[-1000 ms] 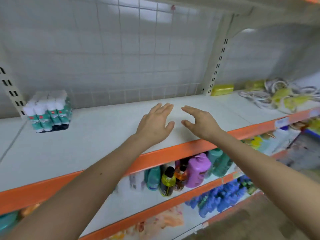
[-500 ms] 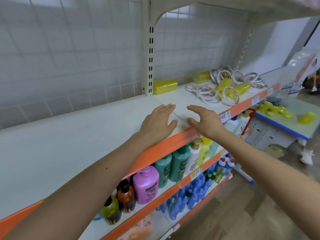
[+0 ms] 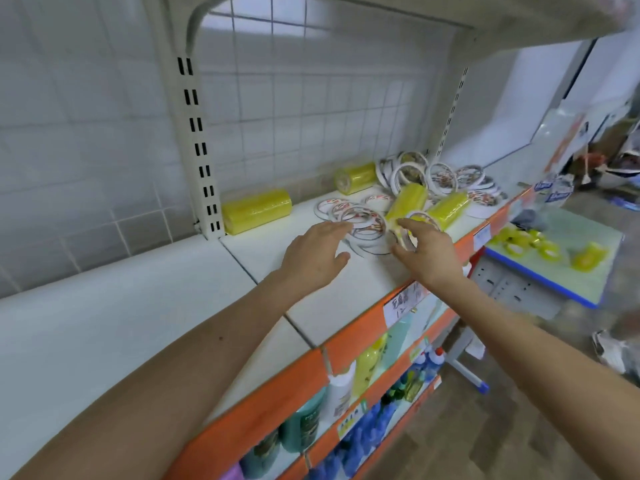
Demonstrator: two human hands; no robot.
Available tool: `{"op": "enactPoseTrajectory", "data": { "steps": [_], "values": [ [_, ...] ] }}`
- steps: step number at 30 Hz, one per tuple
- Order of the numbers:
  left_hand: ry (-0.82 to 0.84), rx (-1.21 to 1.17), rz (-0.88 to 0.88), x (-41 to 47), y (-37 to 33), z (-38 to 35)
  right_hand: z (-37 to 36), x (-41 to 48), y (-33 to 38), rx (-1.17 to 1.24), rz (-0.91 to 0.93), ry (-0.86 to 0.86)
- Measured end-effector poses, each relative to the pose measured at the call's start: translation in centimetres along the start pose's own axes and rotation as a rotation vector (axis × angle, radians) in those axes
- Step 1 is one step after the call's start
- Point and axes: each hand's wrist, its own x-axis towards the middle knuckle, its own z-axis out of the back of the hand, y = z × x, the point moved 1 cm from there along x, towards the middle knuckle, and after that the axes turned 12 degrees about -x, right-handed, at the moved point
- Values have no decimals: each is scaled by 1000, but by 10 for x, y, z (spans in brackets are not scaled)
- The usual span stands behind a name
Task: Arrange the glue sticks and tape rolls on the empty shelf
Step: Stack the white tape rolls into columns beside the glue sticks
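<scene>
Loose white tape rolls [image 3: 360, 216] lie in a heap on the white shelf [image 3: 194, 306], mixed with yellow wrapped packs of tape [image 3: 256, 210]. More rolls [image 3: 446, 178] are piled further right. My left hand [image 3: 313, 252] reaches over the shelf with fingers straight, its fingertips at the edge of the nearest rolls. My right hand [image 3: 424, 249] is at the pile with thumb and fingers spread around a tape roll [image 3: 407, 232]; the frame does not show whether it grips the roll. No glue sticks are in view.
The shelf has an orange front edge [image 3: 349, 337] with a paper price label. Bottles [image 3: 304, 424] fill the shelves below. A low table [image 3: 568, 271] with yellow tape stands on the right. A slotted upright post [image 3: 201, 150] divides the wire-grid back.
The view swung right along the shelf. Both hands moved from the bare shelf front to the tape pile, and the right hand has come up around a roll.
</scene>
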Motion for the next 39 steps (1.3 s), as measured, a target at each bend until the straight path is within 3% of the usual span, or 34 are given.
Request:
{"op": "enactPoseTrajectory", "data": {
  "steps": [5, 9, 13, 20, 30, 39],
  "values": [
    [76, 312, -57, 29, -1, -27, -17, 31, -39, -50, -23, 74],
    [111, 363, 68, 44, 1, -41, -23, 42, -53, -51, 15, 162],
    [-51, 472, -58, 55, -4, -45, -25, 48, -56, -26, 111, 124],
    [-169, 391, 2, 42, -9, -44, -17, 53, -52, -96, 346, 126],
    [-234, 442, 358, -69, 32, 15, -26, 29, 65, -37, 728, 184],
    [-325, 517, 546, -184, 81, 90, -48, -25, 192, 60, 844, 252]
  ]
}}
